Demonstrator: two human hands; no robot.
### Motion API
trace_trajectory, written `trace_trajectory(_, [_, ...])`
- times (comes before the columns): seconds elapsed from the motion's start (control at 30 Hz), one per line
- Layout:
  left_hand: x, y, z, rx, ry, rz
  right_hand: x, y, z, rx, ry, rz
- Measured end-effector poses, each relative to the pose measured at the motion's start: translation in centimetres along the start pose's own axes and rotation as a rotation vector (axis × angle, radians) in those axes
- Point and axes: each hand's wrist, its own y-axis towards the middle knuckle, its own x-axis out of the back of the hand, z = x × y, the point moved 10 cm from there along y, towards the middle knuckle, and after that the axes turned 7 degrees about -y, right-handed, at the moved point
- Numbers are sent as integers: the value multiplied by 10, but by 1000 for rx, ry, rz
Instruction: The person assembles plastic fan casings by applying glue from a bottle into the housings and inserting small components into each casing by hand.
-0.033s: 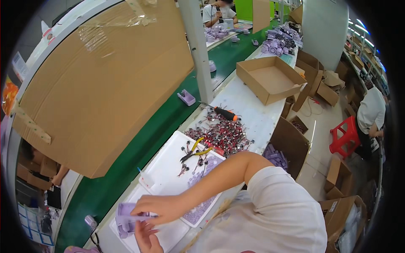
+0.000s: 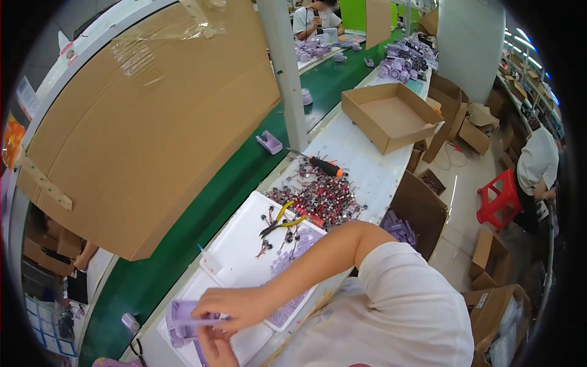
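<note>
A light purple plastic housing (image 2: 177, 312) is held over the near white tray, its hollow side showing. My right hand (image 2: 229, 306) reaches across from the right, fingers closed on the housing's right side. Just below, my left hand (image 2: 217, 347) touches the lower right of the housing with its fingers bent; its fingertips are partly hidden behind the right hand and the part. A narrow purple strip shows beside the left hand, and I cannot tell whether it belongs to the housing. In the farther white tray (image 2: 235, 235) lie yellow-handled cutters (image 2: 282, 223) and small purple pieces (image 2: 293, 257).
Small wired components (image 2: 324, 192) are heaped beyond the trays, with a black and orange screwdriver (image 2: 327, 166). An open cardboard box (image 2: 391, 116) stands farther along the bench. A large cardboard sheet (image 2: 159, 122) rises over the green conveyor belt (image 2: 202, 211). Other people work nearby.
My left hand has moved up against the housing, its fingers more bent. The housing has tilted and shifted slightly in my right hand's grip.
</note>
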Motion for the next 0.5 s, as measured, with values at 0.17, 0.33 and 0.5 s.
trace_trajectory(0.17, [-26,15,8,31,-255,-16,-5,-23,23,181,-375,84])
trace_trajectory(0.33, [-19,20,21,158,-346,-238,61,-18,84,397,-63,152])
trace_trajectory(0.5, [-4,14,41,147,-430,-242,82,11,153,458,1188,222])
